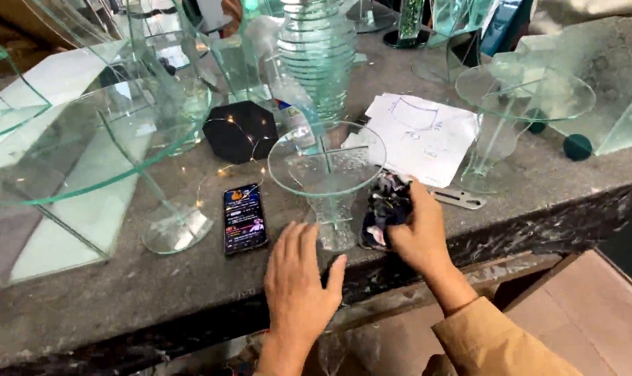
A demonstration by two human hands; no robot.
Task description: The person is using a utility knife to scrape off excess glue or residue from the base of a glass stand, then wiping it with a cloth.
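Note:
A small glass stand point(328, 167) with a round dish top and a flared foot rests near the front edge of the stone worktop point(156, 292). My left hand point(298, 278) lies flat on the worktop, fingers together, its fingertips touching the stand's foot. My right hand point(417, 233) grips a crumpled dark patterned cloth point(385, 205) and presses it against the right side of the stand's stem and foot.
A lit phone point(244, 217) lies left of the stand. A larger glass stand point(86, 150) is at left, another point(521, 97) at right. A sketched paper point(420, 136), a metal strip point(459, 200), a black hexagonal base point(241, 130) and a stacked glass piece point(319, 56) sit behind.

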